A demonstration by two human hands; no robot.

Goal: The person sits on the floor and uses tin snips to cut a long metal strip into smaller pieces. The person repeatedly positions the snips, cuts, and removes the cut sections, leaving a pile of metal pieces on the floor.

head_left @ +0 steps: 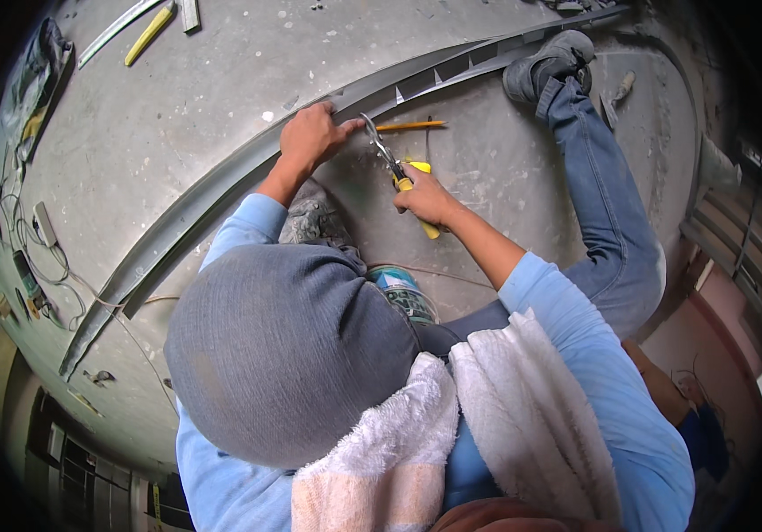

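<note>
A long, curved grey metal channel [188, 206] lies across the floor in front of me, with triangular gaps cut along its right part. My left hand [308, 140] grips its edge, one finger stretched toward the tool's jaws. My right hand [427, 197] is closed around yellow-and-black-handled tin snips [384, 151], whose curved metal jaws are beside the channel and near my left fingertip. Just beyond my right hand lie a yellow pencil [412, 126] and a yellow-handled tool [419, 167] with a thin shaft, partly hidden by the hand.
My right shoe [548, 64] rests against the channel's far right part. A green-blue bucket [406, 293] stands between my legs. Cables, a white power strip [44, 224] and a power tool [30, 282] lie at left. A yellow-handled tool [149, 35] and metal strips lie at the far left.
</note>
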